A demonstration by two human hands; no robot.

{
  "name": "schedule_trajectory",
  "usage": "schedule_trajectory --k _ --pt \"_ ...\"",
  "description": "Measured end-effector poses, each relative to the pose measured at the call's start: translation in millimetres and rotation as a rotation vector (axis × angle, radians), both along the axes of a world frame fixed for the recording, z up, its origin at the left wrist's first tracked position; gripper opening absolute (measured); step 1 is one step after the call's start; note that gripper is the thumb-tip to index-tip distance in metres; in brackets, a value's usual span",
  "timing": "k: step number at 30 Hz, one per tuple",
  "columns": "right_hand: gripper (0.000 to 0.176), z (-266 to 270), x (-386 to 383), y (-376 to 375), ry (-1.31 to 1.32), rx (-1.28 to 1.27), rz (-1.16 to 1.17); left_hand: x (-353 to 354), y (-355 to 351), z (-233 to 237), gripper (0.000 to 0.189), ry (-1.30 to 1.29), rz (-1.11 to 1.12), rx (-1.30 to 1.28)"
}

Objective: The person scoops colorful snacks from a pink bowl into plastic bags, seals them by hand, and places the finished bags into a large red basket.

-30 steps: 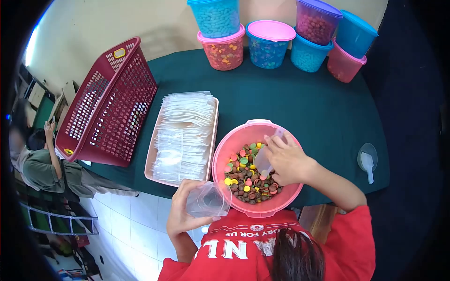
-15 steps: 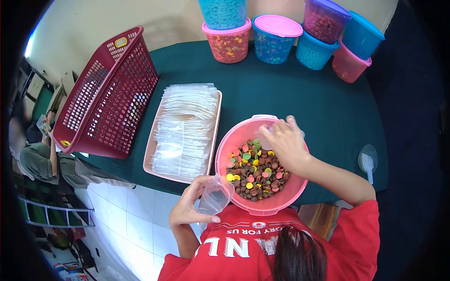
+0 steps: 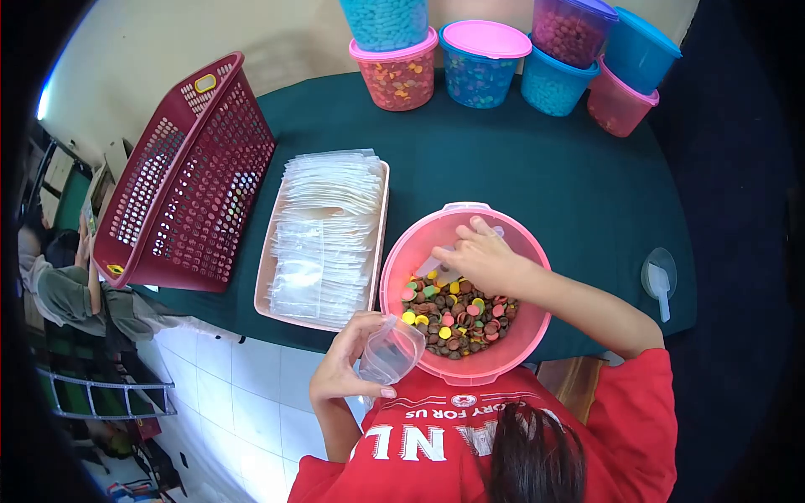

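Observation:
Brown, yellow, pink and green pieces [image 3: 457, 323] lie in a round pink tub [image 3: 533, 331] at the table's front edge. My right hand [image 3: 478, 254] is inside the tub, its fingers closed on a translucent scoop [image 3: 434, 265] that touches the pieces at the back. At the tub's front left, my left hand [image 3: 348, 359] holds a clear plastic cup [image 3: 392, 350], tilted, with no pieces visible in it. Left of the tub, a pale pink tray [image 3: 383, 220] holds rows of clear plastic packets [image 3: 323, 243].
A tall maroon basket [image 3: 201, 180] stands at the left. Lidded tubs [image 3: 485, 71] are grouped along the back, some stacked. At the right lies a clear bowl [image 3: 658, 272] with a white spoon [image 3: 663, 293]. Another person [image 3: 67, 293] is at the far left.
My right hand has moved left and down into the tub, bringing the scoop onto the pieces. My left hand keeps the cup in nearly the same place. The view has shifted slightly.

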State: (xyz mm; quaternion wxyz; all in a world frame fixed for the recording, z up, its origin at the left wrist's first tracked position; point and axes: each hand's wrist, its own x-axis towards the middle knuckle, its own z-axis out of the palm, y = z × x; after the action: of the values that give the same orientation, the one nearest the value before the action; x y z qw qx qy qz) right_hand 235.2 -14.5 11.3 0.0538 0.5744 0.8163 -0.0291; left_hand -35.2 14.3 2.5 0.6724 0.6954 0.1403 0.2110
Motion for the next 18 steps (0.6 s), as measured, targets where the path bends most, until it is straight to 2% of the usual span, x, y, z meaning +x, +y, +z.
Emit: schedule_trajectory --k 4,6,11,14,15,16,18 --pt "0.047 1 -1 -2 0.138 -0.09 0.003 -1 2 -2 0.094 0.029 0.008 -0.101" --pt "0.049 -1 -8 -7 0.227 -0.099 0.116 -1 1 -3 0.095 0.033 0.034 -0.153" --pt "0.049 9 -3 -22 0.26 -0.419 0.167 -1 1 -5 0.095 0.05 0.032 -0.213" --pt "0.045 3 9 -38 0.294 -0.427 0.176 0 1 -3 0.096 0.042 0.032 -0.211" --pt "0.047 18 10 -35 0.262 -0.605 0.087 1 1 -2 0.097 0.039 0.03 -0.212" --pt "0.047 23 15 -34 0.26 -0.605 0.086 2 1 1 0.097 0.037 0.029 -0.212" --pt "0.049 28 27 -33 0.296 -0.792 0.0 3 1 12 0.094 0.058 -0.009 -0.108"
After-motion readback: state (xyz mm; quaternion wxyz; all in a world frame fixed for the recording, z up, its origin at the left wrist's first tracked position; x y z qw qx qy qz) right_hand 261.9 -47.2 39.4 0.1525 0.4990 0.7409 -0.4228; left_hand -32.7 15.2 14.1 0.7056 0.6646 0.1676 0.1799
